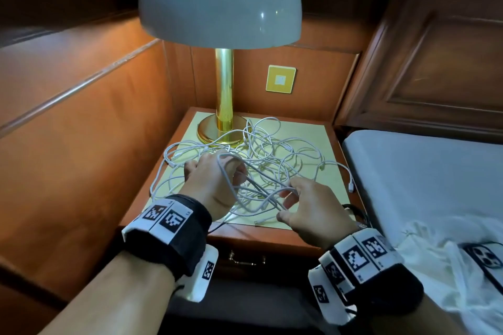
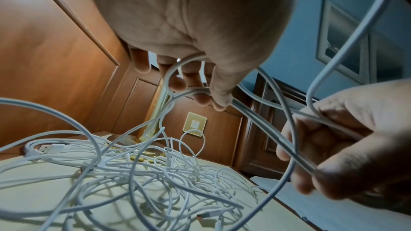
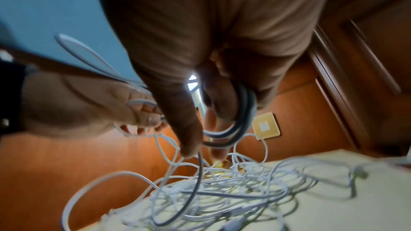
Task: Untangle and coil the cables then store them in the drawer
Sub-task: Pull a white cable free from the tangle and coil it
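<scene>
A tangle of white cables (image 1: 272,149) lies spread over the nightstand top (image 1: 313,128). My left hand (image 1: 215,179) is raised just above the pile with a loop of white cable (image 2: 169,76) round its fingers, the thumb pinching the strands. To its right, my right hand (image 1: 296,201) grips the same strands, and the right wrist view shows them looped round its fingers (image 3: 240,122). Between the two hands the cable runs in a short doubled length (image 2: 262,120). The drawer (image 1: 246,258) under the top is closed, its brass handle showing between my wrists.
A brass lamp (image 1: 224,106) with a white shade stands at the back left of the nightstand, cables against its base. Wood panelling rises left and behind. A bed (image 1: 422,171) lies right, with a phone (image 1: 484,255) on it. A black cable (image 1: 359,215) hangs at the right edge.
</scene>
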